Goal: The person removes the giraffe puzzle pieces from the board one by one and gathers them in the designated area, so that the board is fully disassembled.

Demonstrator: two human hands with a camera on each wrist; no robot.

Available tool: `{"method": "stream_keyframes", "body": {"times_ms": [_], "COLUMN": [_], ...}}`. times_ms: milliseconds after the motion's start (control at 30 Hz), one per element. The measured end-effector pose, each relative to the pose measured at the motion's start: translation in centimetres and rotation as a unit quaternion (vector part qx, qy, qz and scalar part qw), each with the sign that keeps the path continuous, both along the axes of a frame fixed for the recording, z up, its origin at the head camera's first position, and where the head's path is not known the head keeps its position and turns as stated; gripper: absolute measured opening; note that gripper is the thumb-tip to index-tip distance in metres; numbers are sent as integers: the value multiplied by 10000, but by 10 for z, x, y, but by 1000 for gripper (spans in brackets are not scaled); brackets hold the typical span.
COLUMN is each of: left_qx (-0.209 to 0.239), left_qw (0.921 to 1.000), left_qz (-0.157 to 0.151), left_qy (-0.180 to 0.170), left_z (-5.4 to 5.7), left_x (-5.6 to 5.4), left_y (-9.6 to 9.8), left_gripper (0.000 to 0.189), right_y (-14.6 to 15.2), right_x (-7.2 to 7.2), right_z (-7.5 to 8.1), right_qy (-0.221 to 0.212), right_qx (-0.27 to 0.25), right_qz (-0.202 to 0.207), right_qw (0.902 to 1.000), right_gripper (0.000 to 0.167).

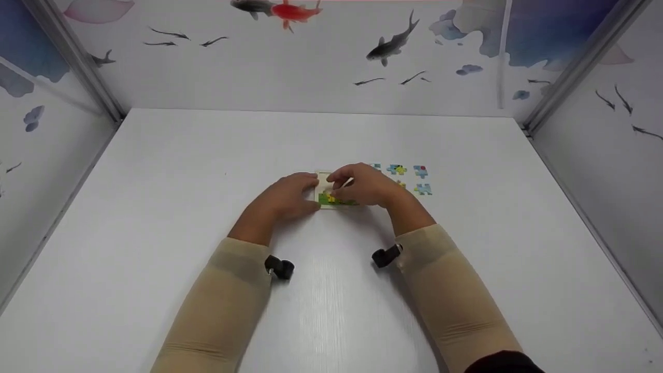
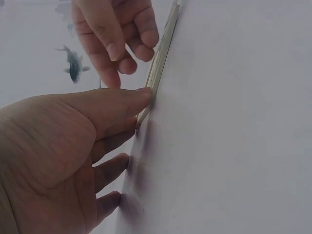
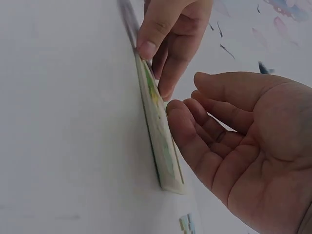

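Observation:
A small, shallow puzzle tray [image 1: 323,180] lies flat on the white table, with green and yellow puzzle pieces [image 1: 325,199] fitted along its near side. My left hand [image 1: 287,197] holds the tray's left end, thumb at the near corner and fingers at the far one. Above the tray is my right hand [image 1: 365,185], covering much of its right part. In the right wrist view the fingers of this hand [image 3: 243,146] are loosely bent close over the tray [image 3: 156,136], the thumb is apart, and nothing shows between them.
Right of the tray lie several loose jigsaw pieces, among them a blue-and-yellow piece [image 1: 398,169], a piece with a red spot [image 1: 420,171] and a light blue piece [image 1: 423,189]. My right hand partly hides others. Patterned walls [image 1: 311,77] bound the table at the back and sides.

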State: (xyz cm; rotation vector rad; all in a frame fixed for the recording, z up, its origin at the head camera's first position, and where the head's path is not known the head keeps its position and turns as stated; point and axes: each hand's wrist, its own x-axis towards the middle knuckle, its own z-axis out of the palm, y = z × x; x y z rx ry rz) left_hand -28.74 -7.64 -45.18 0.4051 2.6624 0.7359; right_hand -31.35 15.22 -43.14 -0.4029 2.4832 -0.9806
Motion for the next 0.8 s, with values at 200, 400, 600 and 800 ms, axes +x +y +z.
{"method": "stream_keyframes", "body": {"times_ms": [200,400,600,800], "left_qx": [5,59,116,144], "left_qw": [10000,10000,9999,9999], "left_qz": [-25,15,43,23], "left_qy": [49,24,15,63], "left_z": [1,1,1,0], "left_x": [0,2,3,3], "left_y": [-1,-2,-2,-3], "left_gripper": [71,71,70,70], "right_y": [1,-4,-9,-14], "right_x": [0,2,4,5], "right_z": [-8,-9,-8,-8], "right_qy": [-299,-230,15,84], "right_qx": [34,276,485,633], "right_qz": [37,182,462,356], "right_qw": [9995,9992,9978,9973], "right_gripper": [36,43,45,43]}}
